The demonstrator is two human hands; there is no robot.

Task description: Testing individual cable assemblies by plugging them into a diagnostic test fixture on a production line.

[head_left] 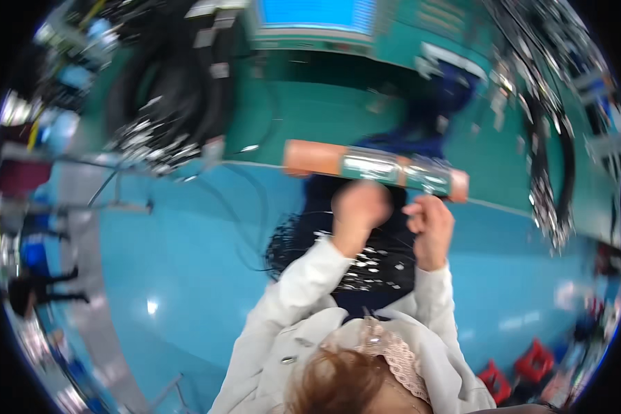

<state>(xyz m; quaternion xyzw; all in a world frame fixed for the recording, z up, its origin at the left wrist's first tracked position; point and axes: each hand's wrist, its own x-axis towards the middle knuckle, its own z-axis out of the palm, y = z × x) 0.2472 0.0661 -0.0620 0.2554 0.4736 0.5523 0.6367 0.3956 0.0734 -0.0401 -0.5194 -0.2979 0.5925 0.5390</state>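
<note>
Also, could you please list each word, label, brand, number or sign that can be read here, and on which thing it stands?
No text can be read in this view.
Blue lit screen: too blurred to read.
Rows of pale marks on the green panel: too blurred.
Pale tags by the black cable coil: too small and blurred.
Orange-and-green bar: no readable marking.

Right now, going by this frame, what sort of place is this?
Probably a factory floor or workshop, maybe for wiring assembly: a long green bench, a thick black cable-like bundle with shiny ends on its left, and a lit blue screen at the back.
</note>
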